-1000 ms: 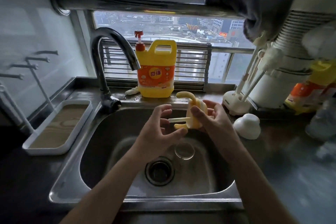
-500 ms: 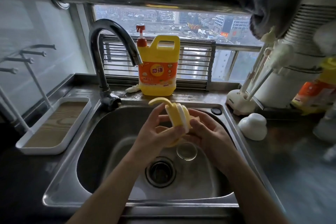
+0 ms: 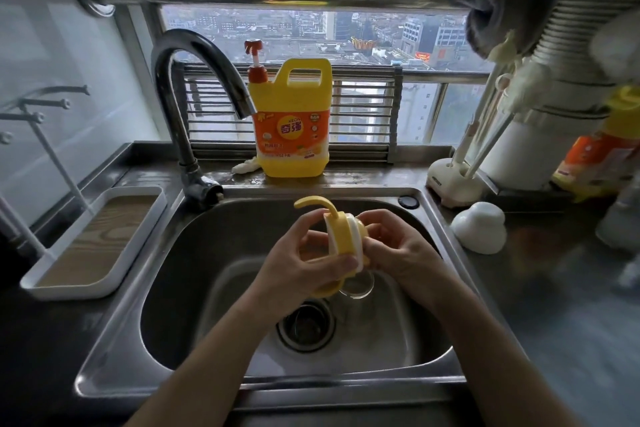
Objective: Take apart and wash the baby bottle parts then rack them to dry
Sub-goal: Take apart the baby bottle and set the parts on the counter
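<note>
Disassembly, I judge: left hand (image 3: 294,263) and right hand (image 3: 398,253) both grip the yellow handled collar (image 3: 341,239) between them; next, twist apart.

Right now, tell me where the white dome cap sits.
In the head view, the white dome cap sits on the counter right of the sink, in front of the brush stand.

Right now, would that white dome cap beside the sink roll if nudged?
Probably not: the white dome cap sits dome-up on its wide base, so it should slide rather than roll. It looks like plastic, so likely light.
</note>
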